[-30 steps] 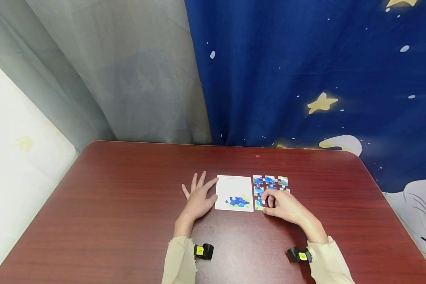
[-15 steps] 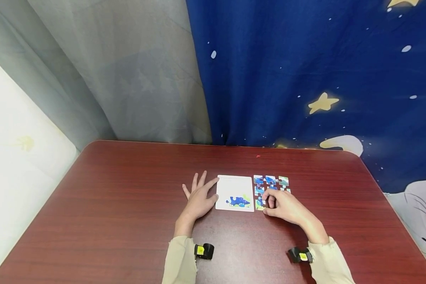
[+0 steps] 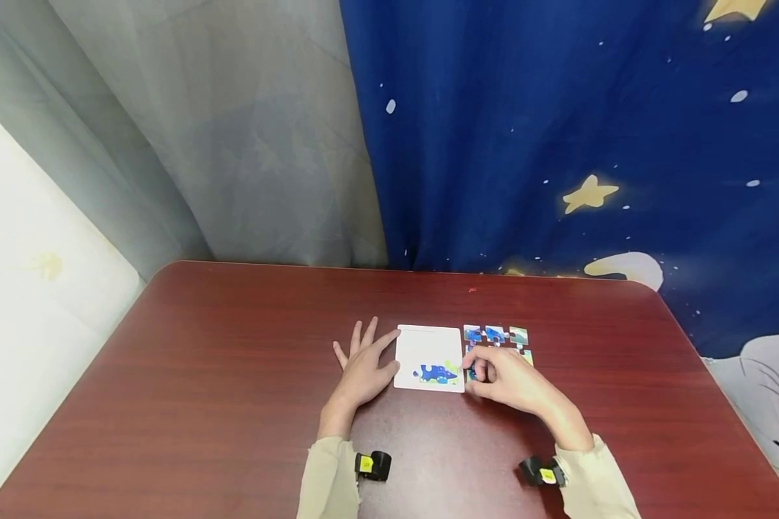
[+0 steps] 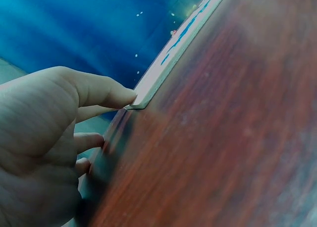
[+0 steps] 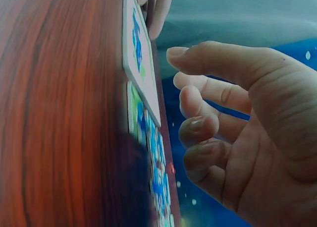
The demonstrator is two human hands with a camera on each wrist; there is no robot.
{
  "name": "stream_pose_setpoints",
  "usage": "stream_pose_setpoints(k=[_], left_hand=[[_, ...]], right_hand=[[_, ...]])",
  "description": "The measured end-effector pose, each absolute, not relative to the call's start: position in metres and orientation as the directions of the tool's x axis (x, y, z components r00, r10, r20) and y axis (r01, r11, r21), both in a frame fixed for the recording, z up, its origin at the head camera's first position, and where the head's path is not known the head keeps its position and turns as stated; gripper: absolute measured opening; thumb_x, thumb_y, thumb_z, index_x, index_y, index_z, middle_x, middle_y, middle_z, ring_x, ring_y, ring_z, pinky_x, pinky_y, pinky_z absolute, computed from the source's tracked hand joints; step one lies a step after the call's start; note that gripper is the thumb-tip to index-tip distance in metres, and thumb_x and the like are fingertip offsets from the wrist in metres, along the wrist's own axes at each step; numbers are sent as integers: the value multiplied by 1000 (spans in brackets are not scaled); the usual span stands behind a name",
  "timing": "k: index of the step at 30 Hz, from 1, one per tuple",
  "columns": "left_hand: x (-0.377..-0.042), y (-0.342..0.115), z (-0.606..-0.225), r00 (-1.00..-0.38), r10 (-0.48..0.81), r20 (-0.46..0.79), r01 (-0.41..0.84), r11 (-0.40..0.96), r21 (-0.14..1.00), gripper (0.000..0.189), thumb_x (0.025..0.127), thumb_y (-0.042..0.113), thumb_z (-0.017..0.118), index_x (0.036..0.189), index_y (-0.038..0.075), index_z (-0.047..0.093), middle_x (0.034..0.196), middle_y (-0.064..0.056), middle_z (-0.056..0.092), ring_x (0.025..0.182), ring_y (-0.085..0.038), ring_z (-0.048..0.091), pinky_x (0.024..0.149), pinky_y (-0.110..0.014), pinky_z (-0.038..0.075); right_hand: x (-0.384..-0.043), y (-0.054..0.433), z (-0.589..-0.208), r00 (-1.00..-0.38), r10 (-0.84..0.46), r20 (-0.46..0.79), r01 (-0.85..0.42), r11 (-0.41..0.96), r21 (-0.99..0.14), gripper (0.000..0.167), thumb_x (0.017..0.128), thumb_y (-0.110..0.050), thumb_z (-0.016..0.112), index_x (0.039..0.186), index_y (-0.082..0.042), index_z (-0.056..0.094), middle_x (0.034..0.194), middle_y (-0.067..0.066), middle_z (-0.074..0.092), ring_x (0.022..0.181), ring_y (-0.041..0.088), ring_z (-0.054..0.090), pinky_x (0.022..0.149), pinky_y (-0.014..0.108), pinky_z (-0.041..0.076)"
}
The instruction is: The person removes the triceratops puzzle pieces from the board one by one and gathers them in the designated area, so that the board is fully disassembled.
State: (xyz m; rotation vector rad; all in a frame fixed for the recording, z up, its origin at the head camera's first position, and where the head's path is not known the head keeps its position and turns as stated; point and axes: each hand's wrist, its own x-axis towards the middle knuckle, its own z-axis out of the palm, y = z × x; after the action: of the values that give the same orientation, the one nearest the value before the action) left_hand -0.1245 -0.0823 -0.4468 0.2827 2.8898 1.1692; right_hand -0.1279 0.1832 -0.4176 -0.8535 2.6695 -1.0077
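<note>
A square white puzzle board (image 3: 428, 344) lies flat, with joined pieces showing a blue picture (image 3: 436, 374) in its lower right part. My left hand (image 3: 363, 371) has its fingers spread, thumb and forefinger at the board's left edge. The left wrist view shows the thumb (image 4: 121, 94) against the board's corner. Just right of the board, my right hand (image 3: 509, 376) hovers over loose puzzle pieces (image 3: 495, 334), hiding some of them. In the right wrist view its fingers (image 5: 198, 130) are loosely bent, thumb apart from them, with nothing between.
A reddish-brown wooden table (image 3: 234, 360) carries everything. A tiny red scrap (image 3: 472, 290) lies near its far edge. Grey and blue star-printed curtains (image 3: 493, 144) hang right behind it. Each wrist wears a black camera band (image 3: 373, 465).
My right hand has shifted a little left, from over the loose pieces toward the board's right edge. The left hand and the board hold their place.
</note>
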Motion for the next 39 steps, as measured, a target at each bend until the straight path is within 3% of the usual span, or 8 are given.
stream_pose_setpoints(k=[6,15,34,39], left_hand=[[-125,-82,-448,-984,170,57,162,705,690,53,82,17,59,134,18,52,151,-15,22,140,-35,0,95,-67,-16],[-125,-82,-451,-985,162,51,153,711,686,53,81,18,60,133,19,53,151,-15,23,139,-35,1,95,-67,-15],[-127,-82,-450,-983,170,67,170,712,681,53,79,17,60,132,17,54,150,-17,23,139,-37,2,95,-68,-14],[-127,-82,-450,-983,173,60,168,716,678,54,80,18,60,133,19,54,151,-15,23,139,-36,2,95,-67,-15]], right_hand=[[-134,160,-416,-796,-603,50,-508,621,-597,19,78,-14,73,94,-9,64,69,-11,52,55,3,44,58,23,42],[-135,133,-420,-824,-565,-43,-474,729,-494,21,80,-13,72,100,-11,65,72,-9,52,65,8,48,61,27,43],[-133,131,-420,-817,-574,-50,-455,696,-555,22,82,-6,68,99,-13,57,71,-8,51,59,8,46,56,26,40],[-132,131,-421,-821,-570,1,-480,690,-542,25,80,-6,71,97,-14,56,76,-6,50,66,9,47,61,27,41]])
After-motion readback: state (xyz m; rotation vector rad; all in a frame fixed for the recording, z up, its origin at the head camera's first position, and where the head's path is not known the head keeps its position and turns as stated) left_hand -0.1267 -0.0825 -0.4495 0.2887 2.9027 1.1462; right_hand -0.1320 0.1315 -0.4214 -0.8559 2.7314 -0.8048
